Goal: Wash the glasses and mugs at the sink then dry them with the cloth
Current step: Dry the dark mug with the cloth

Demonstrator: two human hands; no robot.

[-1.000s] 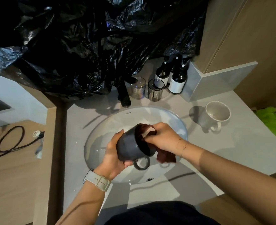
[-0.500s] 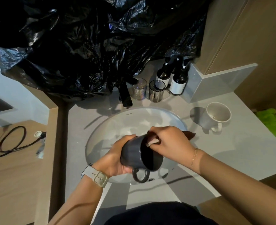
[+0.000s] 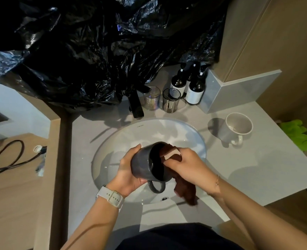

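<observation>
two mugs: one dark grey mug tipped on its side over the sink, and one white mug upright on the counter. two glasses behind the basin: a clear glass and a smoked glass, side by side. three dark pump bottles grouped in the corner. one brown cloth. one round white sink, one black tap. two hands, a left hand and a right hand. one white wristwatch. one black plastic bag. one green cloth at the far right. one black cable on the wooden surface to the left.
</observation>
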